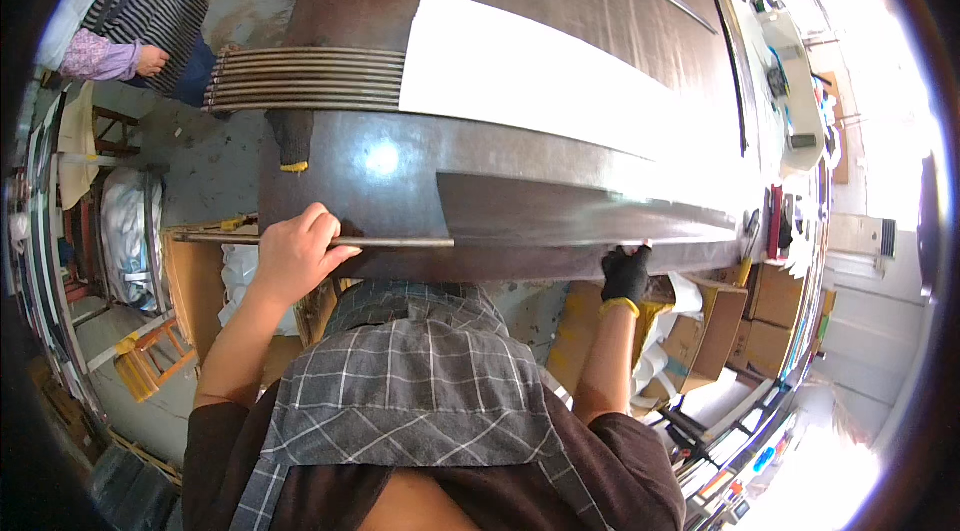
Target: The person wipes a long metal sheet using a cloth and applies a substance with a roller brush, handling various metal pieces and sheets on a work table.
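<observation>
Gray cotton apron with white checks [410, 371] covers the wearer's front, nearest the camera, beside the near edge of a dark brown, glossy counter [370, 146]. Any marks on the brown cardboard boxes [780, 296] at right are too small to read.

Above that near edge lies the slim, straight, brown-gray rod [400, 243], its long axis running left to right, nearly parallel with the counter's edge. It looks smooth and dully metallic. Its right end meets a dark, shiny, tapering sheet [540, 206]; its left end is hard to tell against the box behind.

The bare left hand [300, 249] has its fingers curled round the rod, thumb pointing right. The right hand [627, 271], in a black glove with a yellow cuff, is bent at the sheet's pale near edge; whether it pinches I cannot tell.

Beyond, 1 row of similar rods [310, 79] runs beneath a broad white sheet [530, 76].
</observation>
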`<action>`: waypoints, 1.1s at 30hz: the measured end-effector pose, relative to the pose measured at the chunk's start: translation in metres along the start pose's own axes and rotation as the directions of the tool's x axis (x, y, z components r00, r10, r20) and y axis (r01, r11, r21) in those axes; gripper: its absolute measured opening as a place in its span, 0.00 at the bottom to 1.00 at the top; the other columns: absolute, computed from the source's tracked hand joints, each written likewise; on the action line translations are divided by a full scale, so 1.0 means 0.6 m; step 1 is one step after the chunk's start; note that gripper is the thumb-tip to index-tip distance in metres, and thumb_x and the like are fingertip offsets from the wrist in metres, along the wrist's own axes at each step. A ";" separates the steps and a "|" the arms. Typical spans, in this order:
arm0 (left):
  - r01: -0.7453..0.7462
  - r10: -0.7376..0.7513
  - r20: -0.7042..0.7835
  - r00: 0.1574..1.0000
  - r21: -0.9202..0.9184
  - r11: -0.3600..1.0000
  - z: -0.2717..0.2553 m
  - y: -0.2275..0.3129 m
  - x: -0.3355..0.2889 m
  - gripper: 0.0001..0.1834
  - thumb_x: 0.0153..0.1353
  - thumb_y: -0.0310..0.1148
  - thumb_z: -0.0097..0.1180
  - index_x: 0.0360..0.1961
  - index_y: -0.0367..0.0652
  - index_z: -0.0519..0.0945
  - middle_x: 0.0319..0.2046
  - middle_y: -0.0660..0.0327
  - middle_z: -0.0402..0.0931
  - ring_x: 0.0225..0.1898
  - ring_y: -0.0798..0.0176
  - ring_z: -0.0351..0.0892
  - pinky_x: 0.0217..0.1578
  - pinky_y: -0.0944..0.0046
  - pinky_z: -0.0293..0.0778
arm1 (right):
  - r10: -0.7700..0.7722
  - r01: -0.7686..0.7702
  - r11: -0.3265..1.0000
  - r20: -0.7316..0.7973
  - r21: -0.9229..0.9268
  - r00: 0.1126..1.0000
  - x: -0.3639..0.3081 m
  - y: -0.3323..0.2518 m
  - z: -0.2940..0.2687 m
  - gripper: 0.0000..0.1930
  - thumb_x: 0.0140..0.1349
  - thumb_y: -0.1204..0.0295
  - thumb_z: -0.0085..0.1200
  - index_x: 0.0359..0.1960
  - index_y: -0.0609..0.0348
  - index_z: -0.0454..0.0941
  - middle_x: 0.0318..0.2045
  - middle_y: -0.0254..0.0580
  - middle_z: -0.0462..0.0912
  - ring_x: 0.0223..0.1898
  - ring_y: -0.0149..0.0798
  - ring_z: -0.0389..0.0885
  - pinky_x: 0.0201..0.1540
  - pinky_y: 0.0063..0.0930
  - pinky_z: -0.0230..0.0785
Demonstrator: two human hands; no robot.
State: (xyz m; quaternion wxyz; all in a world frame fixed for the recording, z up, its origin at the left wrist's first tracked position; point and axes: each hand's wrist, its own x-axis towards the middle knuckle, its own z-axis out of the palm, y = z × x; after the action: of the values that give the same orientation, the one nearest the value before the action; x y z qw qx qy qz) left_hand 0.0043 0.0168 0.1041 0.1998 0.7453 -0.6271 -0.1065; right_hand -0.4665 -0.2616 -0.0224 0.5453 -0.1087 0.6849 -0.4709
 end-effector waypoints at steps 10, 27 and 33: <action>0.175 -0.175 0.010 0.985 -0.107 0.979 -0.160 -0.200 0.195 0.19 0.48 0.37 0.68 0.25 0.40 0.69 0.28 0.56 0.67 0.28 0.51 0.72 0.29 0.57 0.67 | -0.034 0.946 0.068 0.947 -0.318 0.320 -0.060 -0.078 0.364 0.15 0.69 0.55 0.40 0.39 0.41 0.81 0.39 0.30 0.84 0.46 0.36 0.80 0.69 0.60 0.42; 0.375 -0.340 -0.192 0.921 0.199 0.905 -0.203 -0.529 0.446 0.15 0.59 0.37 0.62 0.32 0.38 0.70 0.31 0.57 0.66 0.32 0.54 0.71 0.36 0.58 0.67 | -0.134 0.990 -0.016 0.981 -0.141 0.138 0.030 0.032 0.899 0.33 0.66 0.41 0.42 0.50 0.64 0.72 0.45 0.51 0.78 0.45 0.50 0.77 0.55 0.44 0.68; 0.347 -0.263 -0.324 0.909 0.240 0.907 -0.146 -0.592 0.411 0.17 0.60 0.37 0.61 0.46 0.39 0.74 0.45 0.54 0.73 0.47 0.49 0.76 0.47 0.56 0.70 | -0.082 0.847 0.502 0.965 -0.176 0.249 0.042 0.055 0.850 0.27 0.68 0.45 0.43 0.42 0.61 0.76 0.36 0.48 0.82 0.37 0.46 0.81 0.47 0.40 0.73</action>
State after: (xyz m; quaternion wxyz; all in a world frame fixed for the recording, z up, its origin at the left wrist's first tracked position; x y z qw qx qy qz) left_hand 0.4041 -0.1622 0.0518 0.1562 0.8635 -0.4750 0.0652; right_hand -0.0307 -0.5289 -0.0444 0.5357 -0.7486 0.3359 -0.1994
